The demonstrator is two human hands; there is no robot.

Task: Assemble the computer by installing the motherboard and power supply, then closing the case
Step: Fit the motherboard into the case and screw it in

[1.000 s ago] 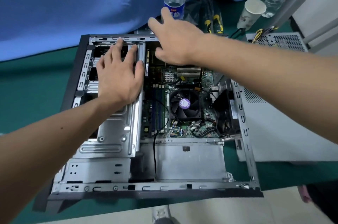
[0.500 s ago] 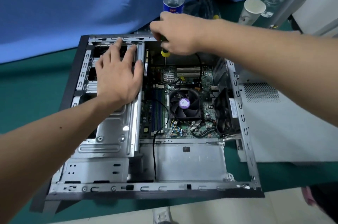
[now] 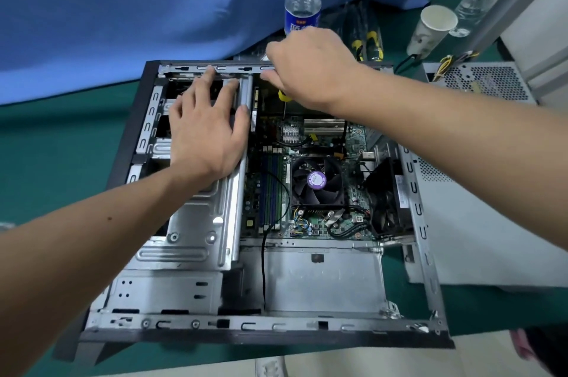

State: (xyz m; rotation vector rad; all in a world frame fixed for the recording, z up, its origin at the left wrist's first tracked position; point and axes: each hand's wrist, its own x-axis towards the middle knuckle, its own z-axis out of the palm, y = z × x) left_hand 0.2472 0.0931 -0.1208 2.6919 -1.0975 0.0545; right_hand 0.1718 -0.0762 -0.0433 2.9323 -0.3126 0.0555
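Open PC case (image 3: 418, 198) lies flat on green table, motherboard (image 3: 307, 180) seated inside, right of centre. Left hand (image 3: 203, 133), fingers spread flat, presses the metal drive cage (image 3: 196, 223) at left. Right hand (image 3: 310, 69), which reached out bare a sec ago, now grips a yellow-handled screwdriver (image 3: 284, 101), tip lowered to the board's far edge. Likely fastening the board w/ screws. Power supply (image 3: 485, 81) waits outside, far right.

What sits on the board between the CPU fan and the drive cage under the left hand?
In the head view, the memory slots and a loose black cable lie between the CPU fan and drive cage.
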